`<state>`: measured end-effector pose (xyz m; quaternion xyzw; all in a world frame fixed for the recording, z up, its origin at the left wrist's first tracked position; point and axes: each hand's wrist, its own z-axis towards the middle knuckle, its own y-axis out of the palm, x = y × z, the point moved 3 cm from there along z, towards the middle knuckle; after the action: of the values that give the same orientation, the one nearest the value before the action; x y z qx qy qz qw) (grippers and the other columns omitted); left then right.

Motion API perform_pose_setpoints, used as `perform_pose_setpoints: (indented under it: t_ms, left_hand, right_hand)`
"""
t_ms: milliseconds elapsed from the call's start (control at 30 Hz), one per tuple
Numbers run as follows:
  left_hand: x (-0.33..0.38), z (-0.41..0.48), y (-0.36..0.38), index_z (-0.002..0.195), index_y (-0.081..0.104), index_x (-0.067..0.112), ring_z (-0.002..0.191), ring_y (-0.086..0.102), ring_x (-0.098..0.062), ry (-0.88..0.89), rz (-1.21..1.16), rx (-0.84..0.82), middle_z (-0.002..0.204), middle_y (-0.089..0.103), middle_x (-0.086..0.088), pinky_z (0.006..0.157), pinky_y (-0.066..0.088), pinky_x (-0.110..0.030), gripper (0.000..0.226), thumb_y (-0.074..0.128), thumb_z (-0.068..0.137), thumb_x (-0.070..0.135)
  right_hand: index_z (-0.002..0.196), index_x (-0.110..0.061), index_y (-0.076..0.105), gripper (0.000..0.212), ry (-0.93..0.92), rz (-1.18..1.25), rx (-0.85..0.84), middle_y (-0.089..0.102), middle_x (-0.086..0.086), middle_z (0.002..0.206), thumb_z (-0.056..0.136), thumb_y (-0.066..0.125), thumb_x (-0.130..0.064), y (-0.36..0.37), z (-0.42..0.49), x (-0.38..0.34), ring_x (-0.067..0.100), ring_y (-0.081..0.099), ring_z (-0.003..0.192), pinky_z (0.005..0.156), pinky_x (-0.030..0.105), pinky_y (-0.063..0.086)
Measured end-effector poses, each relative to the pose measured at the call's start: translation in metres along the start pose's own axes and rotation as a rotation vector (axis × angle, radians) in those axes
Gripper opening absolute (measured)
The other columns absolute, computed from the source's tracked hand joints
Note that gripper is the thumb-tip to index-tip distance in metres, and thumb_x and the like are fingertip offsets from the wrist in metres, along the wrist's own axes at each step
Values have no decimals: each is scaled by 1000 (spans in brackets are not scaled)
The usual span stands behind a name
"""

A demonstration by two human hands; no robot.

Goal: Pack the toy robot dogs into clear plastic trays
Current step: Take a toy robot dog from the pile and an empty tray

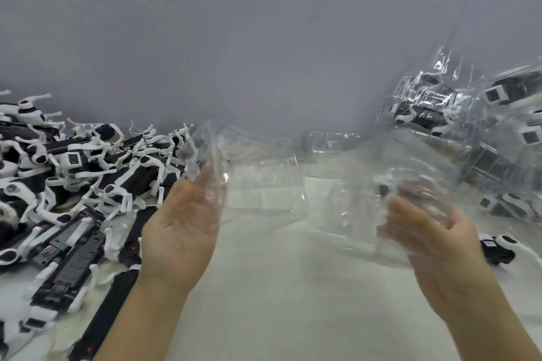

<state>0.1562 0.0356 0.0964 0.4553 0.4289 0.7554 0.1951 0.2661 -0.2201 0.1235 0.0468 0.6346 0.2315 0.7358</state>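
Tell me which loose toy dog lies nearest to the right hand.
The single dog lying alone on the table beside the right hand, which grips a clear tray; all other loose dogs are heaped at the far left.

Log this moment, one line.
clear tray: held, looks empty | left hand: fingers straight against it | right hand: grips it | toy dogs: piled left | packed trays: right

White tabletop under and between the left hand and right hand; plain grey wall beyond them — a long black bar with red dots lies just left of the left hand.
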Motion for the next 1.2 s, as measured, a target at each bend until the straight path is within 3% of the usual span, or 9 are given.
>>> perform_pose_setpoints:
  t_ms: [67, 200, 400, 533, 667, 767, 900, 1067, 1200]
  left_hand:
    - [-6, -5, -22, 109, 72, 5, 131, 52, -26, -151, -100, 121, 143, 53, -13, 112, 40, -42, 50, 86, 61, 9]
    - [-28, -24, -66, 75, 66, 6, 100, 64, -31, -450, 76, 535, 113, 69, -21, 83, 57, -38, 13, 63, 74, 18]
    - [-22, -22, -83, 90, 57, 5, 49, 53, -25, -424, 795, 686, 78, 67, -15, 50, 42, -30, 22, 52, 96, 25]
    - [-15, -28, -80, 92, 59, 28, 82, 63, -24, -198, 1195, 670, 102, 67, -2, 82, 46, -39, 9, 60, 93, 37]
    - [-18, -25, -68, 112, 54, 32, 120, 50, -13, -178, 1064, 484, 126, 54, 15, 101, 34, -33, 74, 65, 42, 55]
    - [-22, -17, -58, 141, 38, 18, 147, 18, -15, -166, 1001, 256, 156, 23, 7, 116, 15, -33, 104, 71, 46, 46]
    - [-12, -20, -87, 150, 32, 16, 149, 15, -15, 26, 784, 288, 161, 19, 4, 115, 14, -30, 53, 47, 101, 31]
    - [-30, -16, -90, 135, 31, 57, 130, 39, 12, -236, 1250, 24, 136, 41, 33, 106, 36, -26, 114, 92, 39, 47]
    - [-14, -11, -83, 129, 38, 52, 120, 52, -7, -161, 931, 248, 131, 46, 7, 91, 51, -29, 113, 90, 30, 41]
  right_hand:
    - [103, -20, 61, 50, -108, -24, 45, 70, -6, 70, 55, 75, -15, -7, 1, -18, 11, 64, 52, 58, 21, 56]
    - [109, -32, 60, 60, -249, -224, 62, 73, -11, 80, 56, 88, -26, 6, 20, -50, 11, 72, 72, 59, 24, 58]
    - [113, -28, 49, 46, -216, -650, -113, 63, 1, 85, 70, 62, -34, 85, 111, -23, 14, 67, 71, 69, 36, 55]
    - [118, -18, 51, 40, -173, -1147, -332, 54, -5, 79, 83, 64, -32, 156, 165, 23, 20, 58, 80, 63, 31, 43]
    - [79, -9, 49, 25, -94, -1415, -556, 52, 2, 71, 87, 59, -30, 214, 189, 72, 28, 55, 79, 55, 28, 36]
    - [107, -5, 59, 30, -20, -1572, -675, 61, 13, 114, 93, 56, -31, 240, 198, 104, 30, 54, 97, 73, 30, 42]
    - [140, -6, 43, 59, 87, -1575, -718, 50, 12, 139, 97, 52, -44, 262, 206, 127, 33, 57, 115, 87, 38, 47]
    - [147, -13, 36, 60, -189, -1280, -603, 41, 15, 145, 97, 57, -40, 254, 199, 94, 28, 49, 126, 100, 38, 42]
    - [110, -38, 63, 34, -160, -895, -934, 66, -18, 108, 83, 63, -59, 207, 145, 56, 5, 64, 101, 85, 26, 48]
